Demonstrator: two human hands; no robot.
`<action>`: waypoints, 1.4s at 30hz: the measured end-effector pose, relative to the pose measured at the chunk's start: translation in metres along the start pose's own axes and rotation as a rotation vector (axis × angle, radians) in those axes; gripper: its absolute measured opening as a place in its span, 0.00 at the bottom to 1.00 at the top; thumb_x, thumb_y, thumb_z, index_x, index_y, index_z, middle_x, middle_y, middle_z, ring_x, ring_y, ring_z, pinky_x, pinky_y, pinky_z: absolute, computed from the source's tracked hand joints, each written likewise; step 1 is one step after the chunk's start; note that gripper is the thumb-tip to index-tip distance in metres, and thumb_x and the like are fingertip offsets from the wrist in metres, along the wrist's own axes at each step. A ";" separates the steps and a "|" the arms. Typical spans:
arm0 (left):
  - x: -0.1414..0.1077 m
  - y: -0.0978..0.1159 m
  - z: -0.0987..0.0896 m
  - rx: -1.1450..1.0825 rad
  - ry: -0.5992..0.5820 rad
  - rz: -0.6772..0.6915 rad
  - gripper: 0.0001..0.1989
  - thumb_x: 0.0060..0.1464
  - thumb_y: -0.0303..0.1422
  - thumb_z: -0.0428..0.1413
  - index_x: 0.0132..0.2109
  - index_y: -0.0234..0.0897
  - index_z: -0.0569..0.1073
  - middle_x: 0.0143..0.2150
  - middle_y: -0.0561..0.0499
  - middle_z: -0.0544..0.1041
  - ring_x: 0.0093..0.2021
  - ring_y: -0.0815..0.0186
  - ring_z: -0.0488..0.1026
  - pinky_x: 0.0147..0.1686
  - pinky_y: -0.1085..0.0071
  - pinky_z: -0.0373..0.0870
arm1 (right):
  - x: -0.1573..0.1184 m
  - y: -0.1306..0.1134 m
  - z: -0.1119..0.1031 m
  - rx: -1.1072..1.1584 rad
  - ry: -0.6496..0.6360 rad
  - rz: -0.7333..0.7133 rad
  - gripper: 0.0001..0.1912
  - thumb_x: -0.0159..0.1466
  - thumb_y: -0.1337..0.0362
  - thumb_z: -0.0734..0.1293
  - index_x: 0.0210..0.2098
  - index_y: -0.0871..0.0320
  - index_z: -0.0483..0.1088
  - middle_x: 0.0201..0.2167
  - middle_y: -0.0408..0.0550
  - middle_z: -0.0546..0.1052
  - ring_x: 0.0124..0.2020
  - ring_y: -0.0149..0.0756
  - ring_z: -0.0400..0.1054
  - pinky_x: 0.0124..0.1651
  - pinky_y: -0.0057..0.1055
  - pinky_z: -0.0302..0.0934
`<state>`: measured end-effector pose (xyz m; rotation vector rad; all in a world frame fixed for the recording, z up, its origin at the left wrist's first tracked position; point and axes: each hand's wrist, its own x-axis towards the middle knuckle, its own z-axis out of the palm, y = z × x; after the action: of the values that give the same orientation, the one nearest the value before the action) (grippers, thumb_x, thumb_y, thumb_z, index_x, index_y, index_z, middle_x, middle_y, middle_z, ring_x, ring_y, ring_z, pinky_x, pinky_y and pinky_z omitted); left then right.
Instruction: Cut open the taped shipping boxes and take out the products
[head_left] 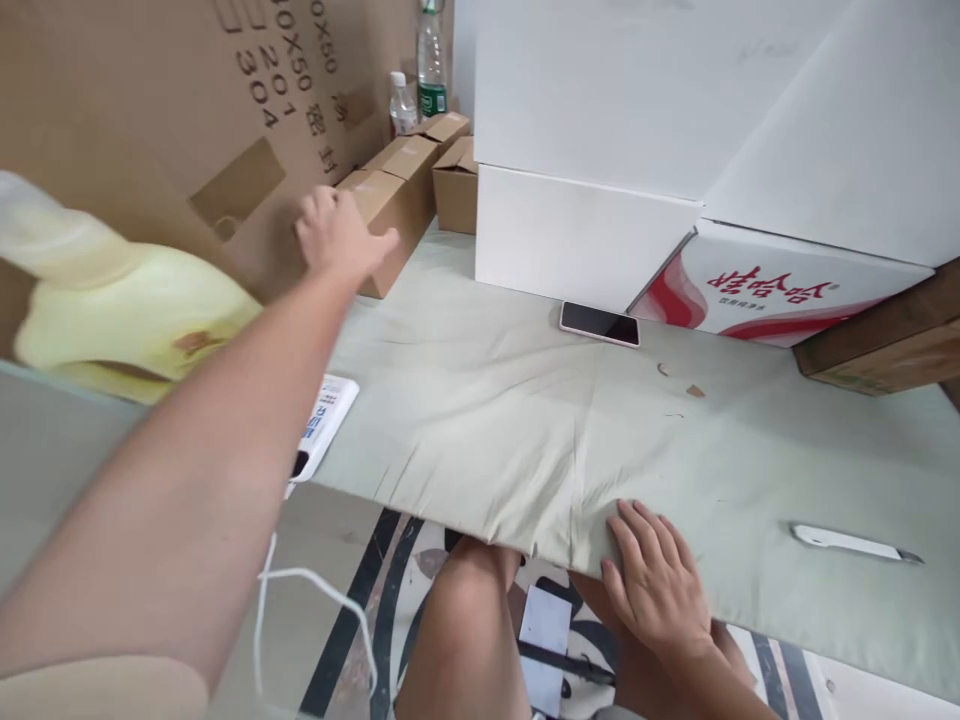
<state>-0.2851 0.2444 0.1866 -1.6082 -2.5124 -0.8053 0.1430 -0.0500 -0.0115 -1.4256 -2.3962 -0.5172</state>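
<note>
My left hand (337, 232) reaches out to the back left, over the near end of a small brown carton (397, 225). Its thumb points right and its curled fingers are at the carton's left top edge; whether they grip it is hard to tell. My right hand (660, 580) lies flat on the front edge of the cloth-covered table (465, 400), fingers stretched out, holding nothing. A white cutter knife (847, 542) lies to the right of it. Beneath my left forearm, a white box-shaped device (326, 425) with a cable is partly hidden.
A dark-screened phone (598, 324) lies before white boxes (585, 235). Two bottles (431, 60) stand behind the small cartons. A pale yellow jug (135, 310) is at the left, by a large cardboard sheet (165, 100). A brown box (892, 340) stands at the right.
</note>
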 end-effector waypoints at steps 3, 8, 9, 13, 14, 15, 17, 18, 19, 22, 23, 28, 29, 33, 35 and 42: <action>0.026 -0.013 0.001 0.129 -0.058 -0.041 0.48 0.59 0.51 0.61 0.70 0.20 0.54 0.77 0.37 0.51 0.72 0.52 0.43 0.73 0.46 0.41 | 0.004 0.000 -0.001 0.005 -0.017 0.003 0.18 0.67 0.61 0.61 0.53 0.58 0.71 0.56 0.59 0.78 0.58 0.53 0.71 0.63 0.50 0.58; 0.045 -0.021 0.008 0.199 -0.199 -0.097 0.47 0.57 0.53 0.61 0.69 0.21 0.59 0.78 0.35 0.48 0.73 0.45 0.34 0.72 0.35 0.29 | 0.008 -0.001 -0.001 0.027 -0.003 0.036 0.17 0.66 0.62 0.61 0.52 0.58 0.71 0.56 0.58 0.79 0.58 0.52 0.71 0.64 0.49 0.56; 0.044 -0.021 0.009 0.175 -0.192 -0.101 0.47 0.56 0.54 0.62 0.69 0.24 0.59 0.77 0.36 0.49 0.73 0.45 0.36 0.71 0.34 0.30 | 0.007 -0.001 0.000 0.029 -0.001 0.037 0.17 0.66 0.62 0.61 0.52 0.58 0.71 0.56 0.57 0.79 0.58 0.51 0.71 0.65 0.49 0.56; 0.029 -0.016 0.015 -0.003 -0.189 -0.207 0.47 0.48 0.56 0.65 0.67 0.37 0.61 0.72 0.42 0.54 0.67 0.44 0.47 0.68 0.35 0.43 | 0.006 -0.001 0.001 0.044 -0.021 0.062 0.18 0.66 0.61 0.61 0.53 0.55 0.71 0.57 0.56 0.79 0.60 0.51 0.70 0.66 0.49 0.54; 0.024 -0.014 0.017 -0.040 -0.178 -0.225 0.47 0.46 0.56 0.66 0.66 0.39 0.61 0.71 0.43 0.55 0.66 0.45 0.48 0.68 0.37 0.45 | 0.005 -0.001 0.002 0.049 -0.030 0.074 0.18 0.66 0.61 0.61 0.53 0.55 0.72 0.57 0.55 0.79 0.60 0.51 0.70 0.67 0.48 0.53; 0.018 -0.011 0.019 -0.064 -0.161 -0.236 0.47 0.45 0.55 0.67 0.66 0.40 0.61 0.69 0.45 0.56 0.65 0.45 0.48 0.67 0.39 0.47 | 0.005 -0.001 0.002 0.054 -0.038 0.085 0.18 0.66 0.61 0.61 0.54 0.55 0.72 0.58 0.55 0.78 0.61 0.51 0.69 0.67 0.48 0.53; 0.003 0.000 0.021 -0.073 -0.132 -0.240 0.45 0.45 0.54 0.67 0.64 0.41 0.61 0.67 0.46 0.56 0.65 0.47 0.46 0.68 0.41 0.47 | 0.004 0.000 0.002 0.069 -0.055 0.103 0.18 0.67 0.60 0.62 0.54 0.57 0.72 0.59 0.56 0.77 0.62 0.51 0.68 0.68 0.48 0.52; -0.007 0.007 0.021 -0.062 -0.128 -0.250 0.44 0.46 0.53 0.67 0.64 0.41 0.61 0.67 0.46 0.56 0.65 0.47 0.46 0.68 0.42 0.47 | 0.003 0.000 0.002 0.079 -0.066 0.111 0.19 0.68 0.59 0.62 0.54 0.58 0.73 0.60 0.56 0.77 0.63 0.51 0.67 0.68 0.48 0.51; -0.018 0.016 0.021 -0.048 -0.134 -0.273 0.45 0.47 0.53 0.67 0.65 0.41 0.60 0.68 0.46 0.55 0.65 0.48 0.46 0.68 0.42 0.48 | 0.003 0.001 0.002 0.091 -0.080 0.117 0.19 0.68 0.59 0.62 0.55 0.58 0.73 0.60 0.57 0.76 0.63 0.52 0.67 0.68 0.48 0.51; -0.059 0.043 0.017 -0.020 -0.161 -0.357 0.51 0.49 0.51 0.66 0.71 0.39 0.51 0.71 0.42 0.52 0.65 0.47 0.48 0.65 0.42 0.53 | 0.001 0.004 0.001 0.136 -0.140 0.139 0.21 0.69 0.58 0.62 0.58 0.58 0.72 0.63 0.57 0.74 0.66 0.53 0.64 0.69 0.50 0.50; -0.075 0.051 0.016 -0.024 -0.165 -0.366 0.53 0.49 0.51 0.66 0.73 0.38 0.49 0.72 0.40 0.51 0.66 0.46 0.48 0.64 0.42 0.55 | 0.001 0.005 0.000 0.152 -0.161 0.151 0.21 0.70 0.57 0.62 0.59 0.58 0.72 0.64 0.58 0.73 0.66 0.54 0.63 0.69 0.51 0.50; -0.171 0.082 0.003 -0.039 -0.135 -0.265 0.52 0.50 0.48 0.65 0.73 0.33 0.51 0.72 0.32 0.53 0.69 0.37 0.51 0.63 0.42 0.56 | 0.001 0.010 -0.002 0.206 -0.202 0.172 0.22 0.72 0.56 0.59 0.60 0.59 0.70 0.66 0.58 0.71 0.68 0.53 0.61 0.70 0.51 0.49; -0.193 0.088 0.001 -0.034 -0.128 -0.235 0.49 0.51 0.46 0.65 0.72 0.32 0.53 0.71 0.30 0.56 0.69 0.36 0.53 0.62 0.42 0.56 | 0.001 0.010 -0.003 0.219 -0.192 0.167 0.22 0.72 0.57 0.59 0.61 0.59 0.70 0.66 0.58 0.71 0.68 0.53 0.60 0.69 0.51 0.49; -0.280 0.101 -0.003 -0.046 -0.123 -0.007 0.32 0.51 0.41 0.63 0.60 0.33 0.66 0.61 0.29 0.68 0.64 0.35 0.62 0.63 0.41 0.57 | 0.000 0.008 -0.006 0.315 -0.124 0.159 0.20 0.72 0.60 0.60 0.58 0.60 0.71 0.62 0.61 0.73 0.65 0.53 0.62 0.68 0.52 0.51; -0.310 0.099 -0.003 -0.101 -0.162 0.189 0.30 0.51 0.41 0.63 0.59 0.37 0.66 0.61 0.33 0.68 0.67 0.37 0.61 0.65 0.41 0.58 | -0.007 0.012 -0.012 0.393 -0.082 0.139 0.16 0.71 0.62 0.59 0.53 0.57 0.73 0.58 0.57 0.76 0.60 0.48 0.66 0.67 0.48 0.53; -0.305 0.100 -0.027 -0.179 -0.597 0.533 0.39 0.47 0.29 0.62 0.67 0.49 0.64 0.79 0.45 0.48 0.80 0.44 0.42 0.73 0.44 0.53 | -0.061 0.115 -0.030 0.410 0.257 0.537 0.13 0.66 0.63 0.60 0.47 0.56 0.71 0.48 0.59 0.75 0.54 0.51 0.68 0.61 0.50 0.61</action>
<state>-0.0657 0.0106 0.1541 -2.7481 -2.1375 -0.5449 0.2749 -0.0599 0.0060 -1.5999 -1.6939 -0.0595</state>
